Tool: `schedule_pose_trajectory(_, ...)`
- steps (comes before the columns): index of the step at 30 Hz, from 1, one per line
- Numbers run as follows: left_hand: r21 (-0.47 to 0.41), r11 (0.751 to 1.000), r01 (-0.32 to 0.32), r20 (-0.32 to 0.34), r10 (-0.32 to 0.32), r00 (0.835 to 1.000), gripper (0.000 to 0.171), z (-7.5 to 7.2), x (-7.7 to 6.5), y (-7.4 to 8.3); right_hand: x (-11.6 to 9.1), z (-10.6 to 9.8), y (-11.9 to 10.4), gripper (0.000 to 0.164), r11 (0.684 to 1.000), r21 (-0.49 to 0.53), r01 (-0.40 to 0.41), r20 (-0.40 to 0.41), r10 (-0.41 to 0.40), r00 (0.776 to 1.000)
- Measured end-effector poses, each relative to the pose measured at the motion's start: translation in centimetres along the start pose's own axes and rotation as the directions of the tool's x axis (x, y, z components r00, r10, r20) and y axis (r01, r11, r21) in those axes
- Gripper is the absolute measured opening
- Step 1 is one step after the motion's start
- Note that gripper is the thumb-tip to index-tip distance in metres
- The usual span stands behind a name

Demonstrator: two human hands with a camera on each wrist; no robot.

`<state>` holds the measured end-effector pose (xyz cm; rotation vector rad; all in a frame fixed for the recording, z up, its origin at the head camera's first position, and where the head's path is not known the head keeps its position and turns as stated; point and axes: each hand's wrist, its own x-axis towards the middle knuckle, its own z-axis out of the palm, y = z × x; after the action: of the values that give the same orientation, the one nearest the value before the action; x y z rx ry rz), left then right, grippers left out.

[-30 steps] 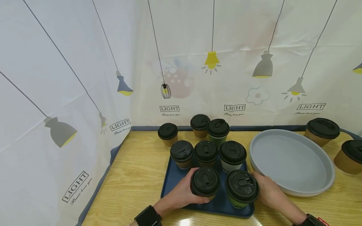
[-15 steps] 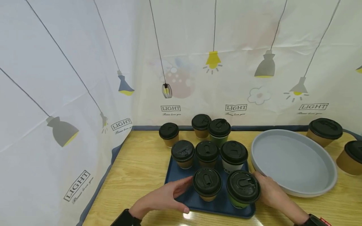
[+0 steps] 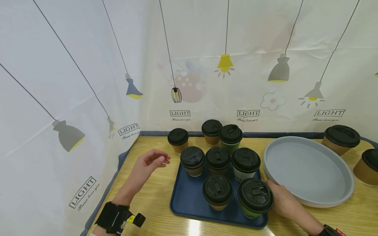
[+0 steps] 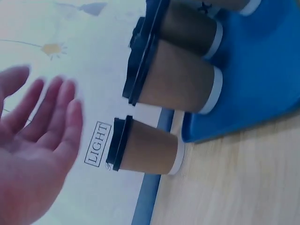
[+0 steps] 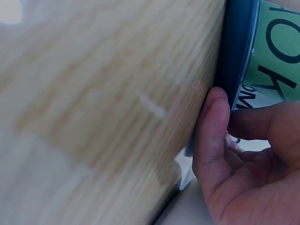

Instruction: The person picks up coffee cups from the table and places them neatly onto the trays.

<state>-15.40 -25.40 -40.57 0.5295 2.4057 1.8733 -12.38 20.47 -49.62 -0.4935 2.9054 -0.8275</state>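
My left hand (image 3: 149, 167) hovers over the table left of the blue tray (image 3: 189, 209), fingers relaxed and holding nothing. Nearest to it is a small brown paper cup (image 3: 178, 148) with a black lid, standing on the table behind the tray's left corner. In the left wrist view that cup (image 4: 150, 147) is apart from the fingers. My right hand (image 3: 284, 200) pinches the tray's right rim, beside a green cup (image 3: 251, 212). On the tray also stand brown cups, including the front one (image 3: 218, 193), and a white cup (image 3: 240, 173). All wear black lids.
A round grey tray (image 3: 308, 170) lies right of the blue one. Two large brown cups, one at the back (image 3: 336, 147) and one at the right edge (image 3: 366, 170), flank it. Behind the blue tray are a brown cup (image 3: 211, 139) and a green cup (image 3: 229, 146), by the curtain (image 3: 206, 98).
My left hand has let go of the front brown cup and moved left and away from me, to near the small cup at the back left. The right hand stays at the tray's rim.
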Motion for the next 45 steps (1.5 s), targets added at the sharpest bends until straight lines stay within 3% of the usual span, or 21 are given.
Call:
schedule_pose_trajectory(3, 0.021, 0.998, -0.056, -0.174, 0.059, 0.983, 0.028, 0.1, 1.0, -0.2, -0.1, -0.1, 0.1, 0.021, 1.000, 0.000, 0.006, 0.003, -0.006, 1.000)
schedule_pose_trajectory(7, 0.054, 0.992, -0.113, -0.337, 0.125, 0.933, 0.034, 0.5, 2.5, -1.1, -0.2, 0.1, 0.2, 0.018, 0.999, -0.006, 0.034, -0.013, -0.034, 0.999)
schedule_pose_trajectory(10, 0.092, 0.983, -0.162, -0.386, 0.185, 0.904, 0.038, 0.6, 3.7, -1.9, -0.1, 0.1, 0.1, 0.015, 0.999, -0.007, 0.032, -0.007, -0.033, 0.999)
schedule_pose_trajectory(14, 0.146, 0.972, -0.184, -0.394, 0.228, 0.890, 0.046, 0.5, 5.2, -2.5, 0.0, -0.1, 0.1, 0.013, 1.000, -0.001, 0.003, 0.030, -0.003, 1.000)
schedule_pose_trajectory(19, 0.179, 0.976, -0.121, -0.394, 0.184, 0.901, 0.060, 0.2, 6.5, -3.4, 0.1, -0.2, 0.0, 0.013, 1.000, 0.003, 0.000, 0.035, 0.000, 0.999)
schedule_pose_trajectory(25, 0.206, 0.979, -0.001, -0.341, 0.073, 0.937, 0.077, -0.3, 7.6, -4.7, -0.1, -0.1, 0.2, 0.014, 1.000, 0.005, 0.021, 0.015, -0.021, 1.000)
schedule_pose_trajectory(30, 0.206, 0.978, 0.016, -0.310, 0.050, 0.950, 0.081, -0.4, 8.4, -5.4, -0.2, 0.0, 0.3, 0.014, 0.999, 0.000, 0.053, -0.003, -0.053, 0.999)
schedule_pose_trajectory(35, 0.239, 0.970, 0.040, -0.303, 0.035, 0.952, 0.086, -0.1, 9.2, -5.6, 0.0, -0.1, 0.2, 0.013, 1.000, -0.001, 0.009, 0.016, -0.009, 1.000)
schedule_pose_trajectory(45, 0.277, 0.959, 0.068, -0.259, 0.006, 0.966, 0.099, 1.2, 10.8, -7.6, -0.3, 0.0, 0.1, 0.013, 0.999, -0.005, 0.032, -0.007, -0.032, 0.999)
